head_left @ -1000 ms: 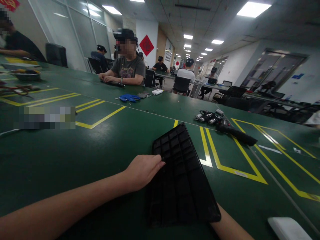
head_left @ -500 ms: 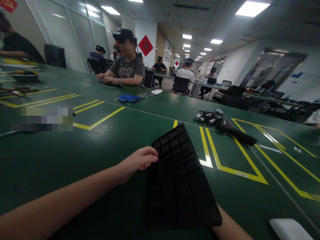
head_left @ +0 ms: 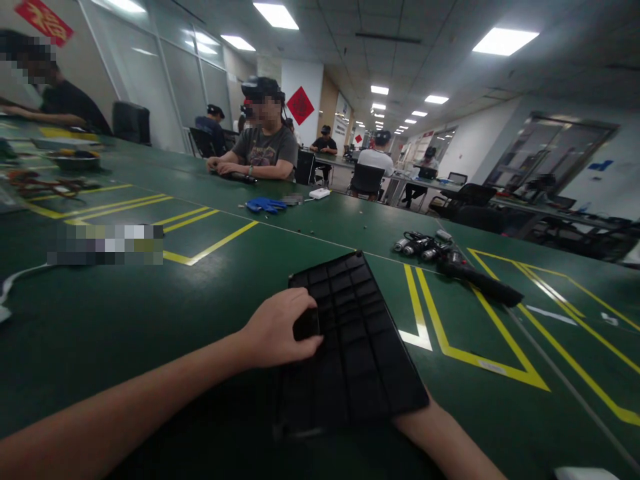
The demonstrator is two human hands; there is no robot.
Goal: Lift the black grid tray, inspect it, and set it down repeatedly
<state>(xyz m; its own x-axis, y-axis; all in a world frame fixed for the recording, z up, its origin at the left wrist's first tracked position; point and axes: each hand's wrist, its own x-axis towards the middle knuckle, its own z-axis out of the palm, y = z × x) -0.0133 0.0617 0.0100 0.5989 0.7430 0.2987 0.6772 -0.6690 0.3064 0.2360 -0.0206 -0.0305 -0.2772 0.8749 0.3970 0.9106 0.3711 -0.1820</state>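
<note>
A black gridded tray (head_left: 350, 327), marked off into several square cells, is tilted above the green table in front of me. My left hand (head_left: 285, 327) is at the tray's left edge, thumb and fingers curled around a small dark piece (head_left: 307, 325). Black on black, that piece is hard to make out against the tray. From below, my right hand (head_left: 413, 417) holds up the tray's lower right corner. Its fingers are hidden behind the tray.
Yellow tape (head_left: 490, 367) marks boxes on the green table (head_left: 210, 300). Black cylindrical devices with cables (head_left: 425, 247) lie to the right. A blue glove (head_left: 265, 205) and a white box (head_left: 320, 193) lie farther back. Across the table sits a person (head_left: 265, 143). A white object (head_left: 580, 473) is at bottom right.
My left hand has gone from a loose pinch at the tray's edge to a wider curl around a small dark piece. The tray has tipped flatter and moved slightly left; more of my right hand shows.
</note>
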